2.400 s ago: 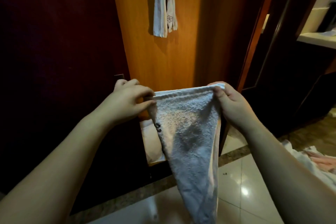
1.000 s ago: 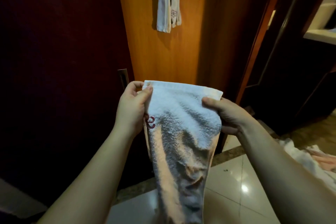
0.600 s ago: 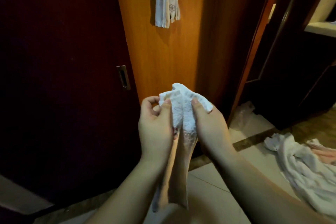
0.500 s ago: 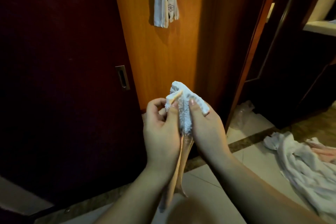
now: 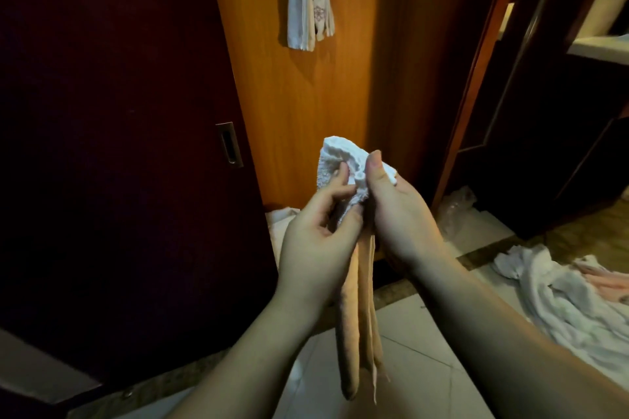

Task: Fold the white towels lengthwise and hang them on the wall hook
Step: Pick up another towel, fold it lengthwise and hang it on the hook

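A white towel (image 5: 357,316) hangs in a narrow folded strip between my two hands, its bunched top end sticking up above my fingers. My left hand (image 5: 320,231) pinches the top end from the left, fingers curled on the cloth. My right hand (image 5: 394,211) grips it from the right with the thumb pressed on top. High on the orange wooden panel, two folded white towels (image 5: 308,0) hang side by side; the hook itself is out of view above.
A dark sliding door (image 5: 119,146) with a recessed metal handle (image 5: 229,144) fills the left. More white towels (image 5: 561,289) lie in a heap on the tiled floor at the right. A crumpled plastic bag (image 5: 454,211) sits by the dark door frame.
The towel, held spread wide between my hands, has been brought together into a narrow lengthwise strip. Both hands have closed in to the middle and now hold its top end.
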`<action>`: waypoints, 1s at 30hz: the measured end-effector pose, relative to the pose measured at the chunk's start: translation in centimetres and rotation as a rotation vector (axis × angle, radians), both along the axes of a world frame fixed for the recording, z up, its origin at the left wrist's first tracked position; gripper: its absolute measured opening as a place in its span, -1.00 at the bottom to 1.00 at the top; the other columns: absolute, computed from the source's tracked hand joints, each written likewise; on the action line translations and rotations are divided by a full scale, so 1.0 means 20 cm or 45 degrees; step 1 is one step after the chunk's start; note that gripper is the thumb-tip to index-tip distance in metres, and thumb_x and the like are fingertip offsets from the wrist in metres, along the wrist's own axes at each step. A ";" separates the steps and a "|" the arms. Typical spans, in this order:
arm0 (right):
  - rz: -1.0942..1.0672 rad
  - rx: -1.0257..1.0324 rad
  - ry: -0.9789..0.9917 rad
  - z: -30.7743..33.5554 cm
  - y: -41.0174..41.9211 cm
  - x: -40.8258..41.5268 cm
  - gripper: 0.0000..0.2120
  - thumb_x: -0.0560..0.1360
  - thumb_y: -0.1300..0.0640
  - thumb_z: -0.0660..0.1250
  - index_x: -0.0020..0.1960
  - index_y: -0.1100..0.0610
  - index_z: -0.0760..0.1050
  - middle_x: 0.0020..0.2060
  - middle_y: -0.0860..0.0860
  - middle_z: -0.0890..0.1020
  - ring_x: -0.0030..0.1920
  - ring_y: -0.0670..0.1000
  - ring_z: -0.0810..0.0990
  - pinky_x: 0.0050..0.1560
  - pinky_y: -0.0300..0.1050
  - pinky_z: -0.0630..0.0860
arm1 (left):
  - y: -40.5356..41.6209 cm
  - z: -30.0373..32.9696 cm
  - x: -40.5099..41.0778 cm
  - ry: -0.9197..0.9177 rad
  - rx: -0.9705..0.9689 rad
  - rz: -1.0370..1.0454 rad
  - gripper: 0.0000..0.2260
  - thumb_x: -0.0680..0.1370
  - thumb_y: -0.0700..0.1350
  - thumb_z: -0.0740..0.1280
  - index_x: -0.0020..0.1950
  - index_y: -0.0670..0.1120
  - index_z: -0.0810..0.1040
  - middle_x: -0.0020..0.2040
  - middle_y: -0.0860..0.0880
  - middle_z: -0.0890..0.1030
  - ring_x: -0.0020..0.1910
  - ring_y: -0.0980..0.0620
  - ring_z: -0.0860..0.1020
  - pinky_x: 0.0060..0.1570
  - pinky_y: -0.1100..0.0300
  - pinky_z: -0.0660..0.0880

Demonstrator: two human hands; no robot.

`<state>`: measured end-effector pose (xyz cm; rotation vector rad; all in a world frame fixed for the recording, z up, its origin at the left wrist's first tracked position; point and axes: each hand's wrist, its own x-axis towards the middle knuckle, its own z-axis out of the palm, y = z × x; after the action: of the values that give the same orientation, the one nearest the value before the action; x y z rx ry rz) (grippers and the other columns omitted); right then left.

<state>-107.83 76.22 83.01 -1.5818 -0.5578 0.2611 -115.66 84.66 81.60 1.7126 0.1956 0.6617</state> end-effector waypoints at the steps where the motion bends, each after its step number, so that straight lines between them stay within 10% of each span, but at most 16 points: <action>1: 0.031 -0.010 0.010 0.01 0.00 0.01 -0.39 0.44 -0.44 0.03 0.15 -0.07 0.59 -0.01 -0.08 0.72 0.06 -0.12 0.67 0.23 0.00 0.55 | 0.00 0.00 -0.02 -0.021 0.012 -0.051 -0.75 0.61 -0.23 0.32 0.26 -0.01 0.58 0.41 0.22 0.45 0.40 0.32 0.38 0.37 0.28 0.39; 6: 0.203 -0.112 -0.157 0.03 -0.02 0.09 -0.48 0.44 -0.45 0.22 0.27 -0.20 0.49 0.07 -0.26 0.66 0.11 -0.24 0.62 0.20 -0.14 0.49 | 0.03 0.04 0.02 0.214 0.113 -0.227 -0.68 0.58 -0.09 0.26 0.33 0.09 0.51 0.37 0.15 0.51 0.46 0.12 0.39 0.40 0.17 0.39; 10: 0.083 0.092 0.045 0.02 0.00 0.17 -0.71 0.52 -0.06 0.33 0.12 0.08 0.64 -0.01 0.05 0.73 0.07 0.07 0.70 0.26 0.20 0.53 | 0.10 0.03 0.03 0.174 -0.095 -0.492 -0.62 0.52 -0.13 0.23 0.33 -0.12 0.54 0.36 -0.06 0.54 0.50 -0.05 0.35 0.43 0.06 0.35; 12: 0.028 0.231 0.198 0.02 0.01 0.22 -0.75 0.48 0.04 0.30 -0.04 0.15 0.70 -0.05 0.18 0.72 0.06 0.25 0.68 0.25 0.34 0.50 | 0.10 0.05 0.03 0.027 -0.266 -0.336 -0.65 0.59 -0.22 0.18 0.32 -0.29 0.53 0.40 -0.14 0.52 0.44 -0.02 0.43 0.45 -0.03 0.33; 16: 0.068 0.303 0.198 0.05 0.04 0.28 -0.74 0.43 0.15 0.23 0.01 0.17 0.64 -0.10 0.17 0.71 -0.03 0.20 0.66 0.14 0.17 0.49 | 0.23 0.03 0.08 -0.123 -0.083 0.227 -0.74 0.54 -0.03 0.40 0.21 0.02 0.50 0.18 0.03 0.56 0.14 0.13 0.56 0.10 0.29 0.48; 19: 0.250 0.274 0.064 0.11 0.08 0.30 -0.67 0.40 0.18 0.21 0.10 0.12 0.61 0.04 0.17 0.69 0.04 0.18 0.64 0.13 0.08 0.48 | 0.34 0.07 0.17 0.169 -0.123 -0.091 -0.41 0.40 0.05 0.54 0.34 -0.02 0.40 0.21 0.02 0.60 0.18 0.08 0.60 0.06 0.28 0.53; 25: 0.509 0.214 -0.110 0.25 0.15 0.35 -0.68 0.38 0.15 0.23 0.11 0.03 0.52 0.12 0.11 0.58 0.07 0.08 0.56 0.07 -0.04 0.48 | 0.40 0.13 0.24 0.152 -0.344 -0.400 -0.69 0.40 -0.13 0.51 0.12 -0.12 0.60 -0.05 -0.02 0.73 -0.07 0.06 0.69 -0.07 0.22 0.59; 30: 0.498 0.292 0.117 0.32 0.21 0.46 -0.57 0.41 0.07 0.28 0.27 0.07 0.44 0.18 0.19 0.56 0.11 0.18 0.57 0.17 0.08 0.46 | 0.41 0.20 0.37 0.089 -0.464 -0.417 -0.63 0.42 -0.09 0.46 0.21 -0.15 0.59 0.11 -0.15 0.70 0.11 -0.15 0.66 0.18 -0.05 0.56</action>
<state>-98.64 80.45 89.43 -1.2255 -0.7950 0.5415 -108.29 92.78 85.65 1.3750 0.0751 0.3015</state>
